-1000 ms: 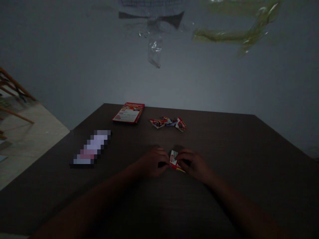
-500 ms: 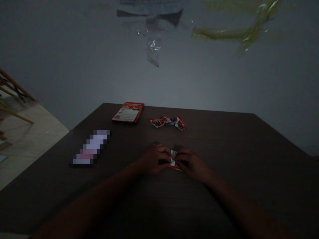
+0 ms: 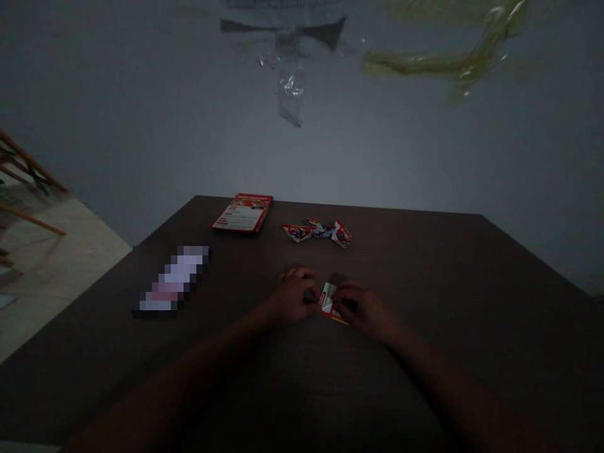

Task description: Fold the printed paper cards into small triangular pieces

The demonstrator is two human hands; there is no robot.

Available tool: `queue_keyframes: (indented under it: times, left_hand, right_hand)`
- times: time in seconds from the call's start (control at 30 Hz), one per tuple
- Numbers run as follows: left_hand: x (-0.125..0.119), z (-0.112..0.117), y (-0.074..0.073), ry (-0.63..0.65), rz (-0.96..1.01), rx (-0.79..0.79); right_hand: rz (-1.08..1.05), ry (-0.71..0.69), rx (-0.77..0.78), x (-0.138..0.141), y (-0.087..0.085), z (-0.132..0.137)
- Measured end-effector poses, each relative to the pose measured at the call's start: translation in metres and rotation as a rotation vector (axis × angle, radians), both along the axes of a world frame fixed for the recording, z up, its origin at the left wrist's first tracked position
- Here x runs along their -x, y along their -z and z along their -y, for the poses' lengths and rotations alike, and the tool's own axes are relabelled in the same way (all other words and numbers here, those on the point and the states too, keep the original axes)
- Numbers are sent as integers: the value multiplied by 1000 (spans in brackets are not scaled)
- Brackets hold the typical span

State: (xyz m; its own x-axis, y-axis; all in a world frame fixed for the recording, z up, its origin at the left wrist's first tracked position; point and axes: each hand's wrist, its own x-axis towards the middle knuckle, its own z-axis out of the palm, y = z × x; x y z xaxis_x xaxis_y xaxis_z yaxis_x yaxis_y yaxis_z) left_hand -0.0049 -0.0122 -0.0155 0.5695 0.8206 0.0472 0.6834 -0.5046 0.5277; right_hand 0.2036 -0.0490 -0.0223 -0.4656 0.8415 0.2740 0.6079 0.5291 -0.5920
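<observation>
One creased paper [image 3: 326, 304] — best pressed firmly at each fold.
Right grip [image 3: 370, 311] pinches it; whether left grip [image 3: 293, 298] holds, I can't tell.

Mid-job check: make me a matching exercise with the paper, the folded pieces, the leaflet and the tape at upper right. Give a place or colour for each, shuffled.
Column 1
1. Paper
2. Folded pieces
3. Leaflet
4. Tape

Column 2
A. Yellowish, high on the wall
B. Between the left hand and the right hand
C. Lying flat near the far left corner of the table
D. Straight beyond the hands, toward the far edge

Pairs: 1-B; 2-D; 3-C; 4-A
</observation>
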Motion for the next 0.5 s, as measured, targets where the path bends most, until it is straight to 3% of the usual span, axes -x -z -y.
queue_keyframes:
  times: [0.27,0.5]
  left_hand:
    - [-1,-2,1,-80,-42,65]
    - [-5,1,-3,-112,-64,84]
  right_hand:
    - [31,160,25,-12,-1,-7]
    - [135,307,-9,3,3,-7]
